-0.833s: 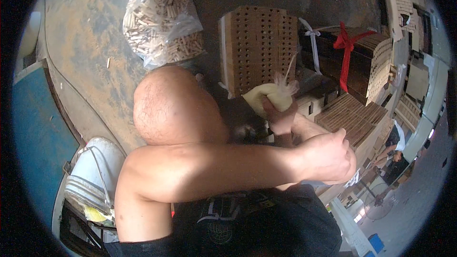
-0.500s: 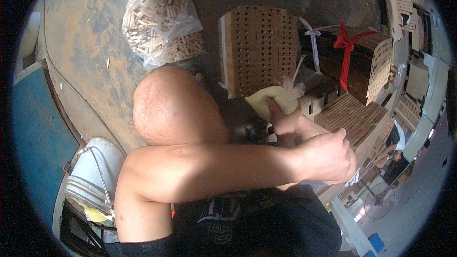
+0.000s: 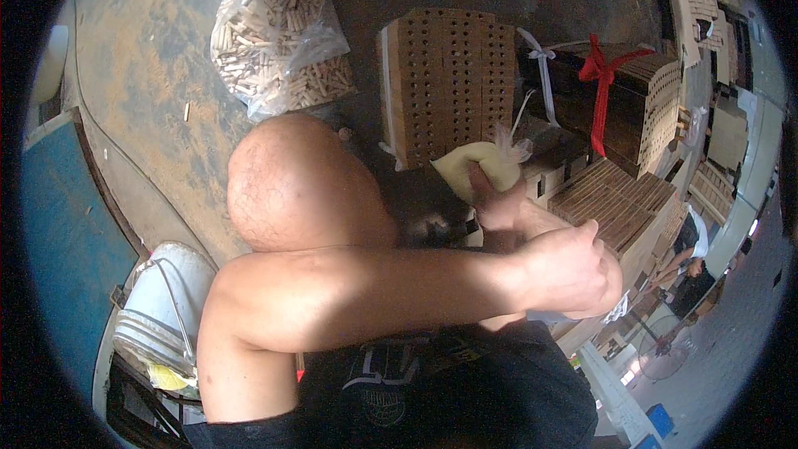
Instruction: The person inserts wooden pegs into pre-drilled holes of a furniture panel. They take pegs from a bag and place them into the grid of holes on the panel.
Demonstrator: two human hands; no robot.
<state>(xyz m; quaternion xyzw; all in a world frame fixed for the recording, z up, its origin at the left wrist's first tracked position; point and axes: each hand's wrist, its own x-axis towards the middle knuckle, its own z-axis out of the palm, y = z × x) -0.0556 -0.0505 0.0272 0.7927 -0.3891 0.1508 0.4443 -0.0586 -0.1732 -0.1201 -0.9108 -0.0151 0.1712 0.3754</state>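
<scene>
My right hand (image 3: pixel 497 202) grips a pale yellow, soft-looking pouch (image 3: pixel 470 168). Clear, crumpled plastic (image 3: pixel 517 148) gathers at the pouch's far end, and a thin white strand sticks up there. Just beyond the pouch stands a stack of brown wooden blocks (image 3: pixel 459 87) with rows of round holes facing up. My left arm crosses in front of me. The left hand (image 3: pixel 565 270) rests by the bend of my right arm, its fingers curled; their undersides are hidden, so anything inside does not show.
A clear plastic bag of small wooden dowels (image 3: pixel 278 41) lies beyond my bare knee (image 3: pixel 295 187). Right of the blocks are a bundle tied with a red strip (image 3: pixel 600 75) and stacked slats (image 3: pixel 611 199). A white bucket (image 3: pixel 166 295) stands left. Another person (image 3: pixel 692 249) is far right.
The pouch and my right hand have shifted very slightly, the pouch's tip tilting a little. My left hand stays where it was. The whole view has moved slightly.
</scene>
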